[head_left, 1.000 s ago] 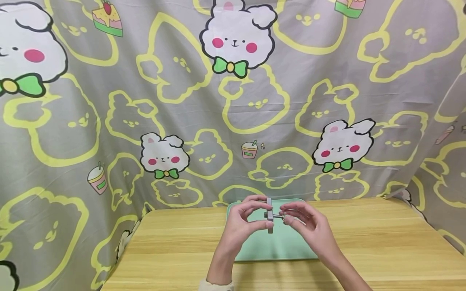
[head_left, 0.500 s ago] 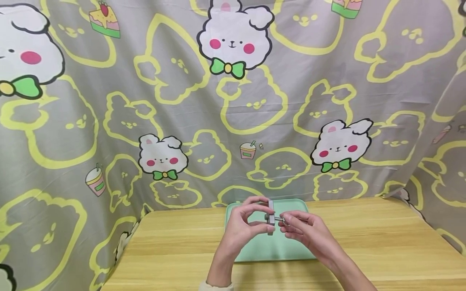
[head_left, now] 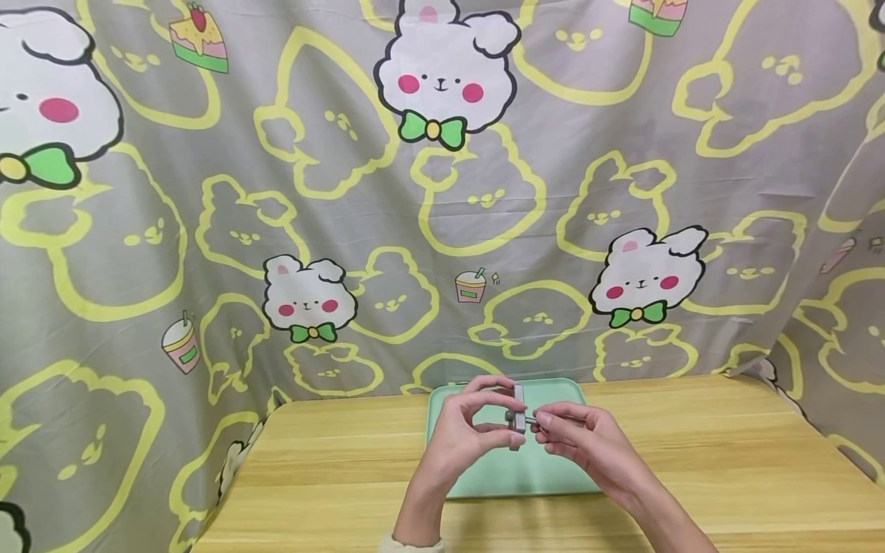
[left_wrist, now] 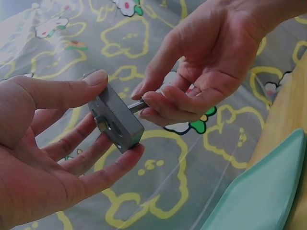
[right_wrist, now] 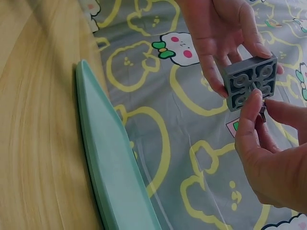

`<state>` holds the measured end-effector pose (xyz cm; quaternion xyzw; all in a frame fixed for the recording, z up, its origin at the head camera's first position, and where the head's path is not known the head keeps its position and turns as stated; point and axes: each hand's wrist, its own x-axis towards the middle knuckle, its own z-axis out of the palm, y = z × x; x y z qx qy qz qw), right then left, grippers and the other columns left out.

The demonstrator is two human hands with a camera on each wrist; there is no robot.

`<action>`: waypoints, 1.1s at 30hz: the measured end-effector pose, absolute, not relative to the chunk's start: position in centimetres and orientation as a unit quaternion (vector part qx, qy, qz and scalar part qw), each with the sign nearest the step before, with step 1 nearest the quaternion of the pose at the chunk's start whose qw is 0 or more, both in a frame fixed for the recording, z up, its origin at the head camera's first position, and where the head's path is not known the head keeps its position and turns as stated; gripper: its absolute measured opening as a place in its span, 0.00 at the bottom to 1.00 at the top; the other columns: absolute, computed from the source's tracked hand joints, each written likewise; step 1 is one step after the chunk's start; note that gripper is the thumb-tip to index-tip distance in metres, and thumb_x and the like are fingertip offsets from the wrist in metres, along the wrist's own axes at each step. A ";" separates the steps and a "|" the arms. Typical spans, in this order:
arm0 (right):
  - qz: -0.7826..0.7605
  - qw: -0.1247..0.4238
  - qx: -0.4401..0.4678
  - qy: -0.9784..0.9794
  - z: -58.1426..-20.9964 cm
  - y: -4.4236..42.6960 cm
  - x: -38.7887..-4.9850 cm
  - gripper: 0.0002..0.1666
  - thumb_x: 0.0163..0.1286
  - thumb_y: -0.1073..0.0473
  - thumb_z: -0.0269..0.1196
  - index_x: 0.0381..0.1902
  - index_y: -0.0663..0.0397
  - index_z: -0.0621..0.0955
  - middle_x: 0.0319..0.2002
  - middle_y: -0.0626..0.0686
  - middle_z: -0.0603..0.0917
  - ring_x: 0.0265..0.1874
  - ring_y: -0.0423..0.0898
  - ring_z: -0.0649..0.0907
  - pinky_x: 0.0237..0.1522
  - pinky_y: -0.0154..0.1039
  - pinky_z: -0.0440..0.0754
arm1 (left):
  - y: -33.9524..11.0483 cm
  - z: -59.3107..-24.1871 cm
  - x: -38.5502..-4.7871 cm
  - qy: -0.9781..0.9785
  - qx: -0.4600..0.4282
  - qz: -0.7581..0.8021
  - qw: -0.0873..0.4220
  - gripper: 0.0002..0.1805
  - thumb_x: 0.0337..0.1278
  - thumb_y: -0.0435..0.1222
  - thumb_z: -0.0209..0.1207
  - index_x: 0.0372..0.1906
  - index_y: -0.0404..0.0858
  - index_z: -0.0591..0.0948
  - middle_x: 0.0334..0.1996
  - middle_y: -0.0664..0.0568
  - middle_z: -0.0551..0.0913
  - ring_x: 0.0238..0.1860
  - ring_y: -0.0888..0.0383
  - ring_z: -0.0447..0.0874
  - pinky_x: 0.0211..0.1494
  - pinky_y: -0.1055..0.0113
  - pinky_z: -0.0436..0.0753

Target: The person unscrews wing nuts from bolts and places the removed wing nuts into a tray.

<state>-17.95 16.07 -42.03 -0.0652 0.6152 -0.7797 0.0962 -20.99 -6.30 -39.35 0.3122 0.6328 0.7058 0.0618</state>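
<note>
My left hand (head_left: pixel 459 422) grips a small square grey block (left_wrist: pixel 117 117) by its edges, between the thumb and fingers. In the right wrist view one face of this block shows round recesses, and a short nub (left_wrist: pixel 101 123) sticks out of the opposite face. A thin threaded metal rod (left_wrist: pixel 137 106) stands out from the block towards my right hand (head_left: pixel 588 438). My right thumb and fingertips pinch the rod's outer end, which they mostly hide. Both hands are raised above the mint-green tray (head_left: pixel 512 480).
The tray lies on a wood-grain table (head_left: pixel 332 461). Behind the table hangs a grey curtain (head_left: pixel 387 215) with rabbit prints, which also covers the sides. A pale sleeve cuff (head_left: pixel 411 545) shows at my left wrist.
My right hand has turned so that its thumb lies on top of the rod. The block has shifted slightly right and down, and less rod shows between it and my right fingers.
</note>
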 end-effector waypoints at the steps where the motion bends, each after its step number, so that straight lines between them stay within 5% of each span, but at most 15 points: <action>1: -0.776 0.095 -0.064 0.620 -42.0 16.1 -17.9 0.16 0.76 0.57 0.64 0.53 0.64 0.82 0.42 0.52 0.88 0.43 0.45 0.88 0.50 0.39 0.88 | -6.3 -39.4 -21.0 0.633 0.312 0.705 0.062 0.16 0.47 0.19 0.72 0.45 0.29 0.88 0.61 0.43 0.76 0.64 0.48 0.73 0.51 0.51 0.90; 12: -0.728 0.036 -0.113 0.675 -41.8 16.3 -17.7 0.18 0.74 0.60 0.66 0.52 0.72 0.81 0.41 0.53 0.89 0.40 0.47 0.89 0.42 0.40 0.89 | -6.2 -39.6 -21.1 0.631 0.316 0.706 0.053 0.17 0.49 0.20 0.73 0.46 0.29 0.88 0.61 0.43 0.76 0.63 0.47 0.74 0.52 0.52 0.89; 18: -0.684 -0.052 -0.157 0.711 -41.8 16.1 -17.5 0.13 0.71 0.64 0.68 0.47 0.70 0.83 0.41 0.57 0.88 0.38 0.51 0.90 0.41 0.44 0.91 | -6.4 -39.6 -21.1 0.626 0.309 0.714 0.057 0.18 0.49 0.21 0.73 0.48 0.29 0.87 0.61 0.44 0.77 0.63 0.48 0.75 0.51 0.49 0.89; 24: -0.647 -0.154 -0.213 0.716 -42.0 15.5 -17.4 0.08 0.67 0.70 0.70 0.44 0.64 0.87 0.40 0.61 0.88 0.35 0.48 0.90 0.41 0.43 0.91 | -6.8 -39.7 -21.2 0.639 0.302 0.706 0.034 0.18 0.49 0.23 0.74 0.48 0.32 0.88 0.60 0.46 0.79 0.64 0.50 0.75 0.73 0.48 0.71; 33: -0.602 -0.303 -0.323 0.665 -43.0 14.6 -18.0 0.21 0.53 0.88 0.68 0.40 0.63 0.88 0.41 0.65 0.87 0.44 0.48 0.89 0.47 0.38 0.88 | -7.0 -39.6 -21.4 0.629 0.298 0.717 0.038 0.18 0.51 0.26 0.74 0.49 0.30 0.87 0.61 0.44 0.78 0.64 0.49 0.78 0.75 0.46 0.66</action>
